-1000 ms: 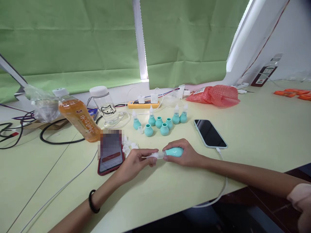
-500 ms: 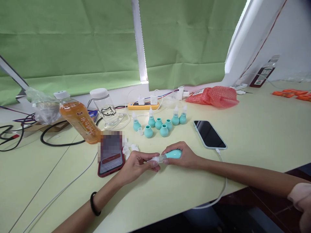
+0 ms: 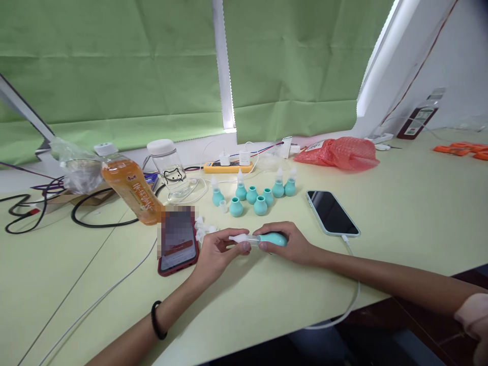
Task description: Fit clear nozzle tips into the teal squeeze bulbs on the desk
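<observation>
My right hand (image 3: 292,245) is wrapped round a teal rubber bulb (image 3: 275,239) lying sideways just above the desk. My left hand (image 3: 218,251) pinches the clear plastic tip (image 3: 244,239) at the bulb's left end. Several more teal bulbs (image 3: 254,194), some with clear tips on them, stand in a group behind my hands. Loose clear tips (image 3: 202,230) lie left of my left hand, next to a phone in a red case (image 3: 177,245).
A second phone (image 3: 332,212) on a white cable lies right of the bulbs. An orange drink bottle (image 3: 132,189), a clear jar with a cat drawing (image 3: 170,170), a yellow power strip (image 3: 227,166), black cables (image 3: 91,216) and a red bubble-wrap bag (image 3: 339,152) sit further back on the pale green desk (image 3: 412,213).
Both hands stay together on the bulb and its tip. The left fingers have shifted a little along the tip, and the view has drifted slightly.
</observation>
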The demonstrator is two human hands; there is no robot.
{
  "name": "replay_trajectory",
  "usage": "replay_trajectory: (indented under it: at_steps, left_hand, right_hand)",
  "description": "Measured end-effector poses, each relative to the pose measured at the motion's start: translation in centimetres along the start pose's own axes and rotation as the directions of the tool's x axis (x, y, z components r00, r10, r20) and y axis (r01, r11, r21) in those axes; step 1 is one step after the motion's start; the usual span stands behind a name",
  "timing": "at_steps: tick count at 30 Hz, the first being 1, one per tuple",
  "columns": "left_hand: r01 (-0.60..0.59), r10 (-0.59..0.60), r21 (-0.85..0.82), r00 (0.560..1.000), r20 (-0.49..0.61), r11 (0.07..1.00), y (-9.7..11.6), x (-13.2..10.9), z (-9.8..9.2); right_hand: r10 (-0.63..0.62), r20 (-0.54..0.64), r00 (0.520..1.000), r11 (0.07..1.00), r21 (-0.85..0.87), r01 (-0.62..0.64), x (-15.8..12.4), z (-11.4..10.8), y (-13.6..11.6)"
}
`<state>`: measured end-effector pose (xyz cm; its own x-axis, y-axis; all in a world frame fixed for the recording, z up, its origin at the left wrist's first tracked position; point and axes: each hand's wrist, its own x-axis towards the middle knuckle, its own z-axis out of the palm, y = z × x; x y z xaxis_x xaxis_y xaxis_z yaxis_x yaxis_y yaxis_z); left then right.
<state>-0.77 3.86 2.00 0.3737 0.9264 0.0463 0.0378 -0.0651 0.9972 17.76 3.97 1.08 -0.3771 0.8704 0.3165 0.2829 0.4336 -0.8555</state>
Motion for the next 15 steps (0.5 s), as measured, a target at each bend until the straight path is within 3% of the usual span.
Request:
replay_trajectory:
  at_steps: [7, 10, 13, 15]
  left_hand:
    - [-0.063, 0.046, 0.18, 0.994, 0.097, 0.982, 0.7, -0.8, 0.3]
    - [-0.112, 0.09, 0.176, 0.987, 0.132, 0.978, 1.0, -0.9, 0.2]
    - [-0.221, 0.231, 0.247, 0.973, -0.012, 0.944, 1.4, -0.4, -1.0]
    - [-0.271, 0.346, 0.397, 0.93, -0.128, 0.877, 1.7, 0.1, -2.2]
  right_hand:
    - [-0.09, 0.159, 0.983, 0.994, -0.054, 0.1, -0.6, 0.0, -0.3]
    - [-0.187, 0.15, 0.971, 0.965, -0.159, 0.211, -0.6, -0.4, -0.4]
    - [-0.299, 0.004, 0.954, 0.897, -0.339, 0.282, 0.2, -1.6, 0.0]
    - [-0.33, -0.1, 0.939, 0.864, -0.432, 0.258, 1.0, -2.7, 0.4]
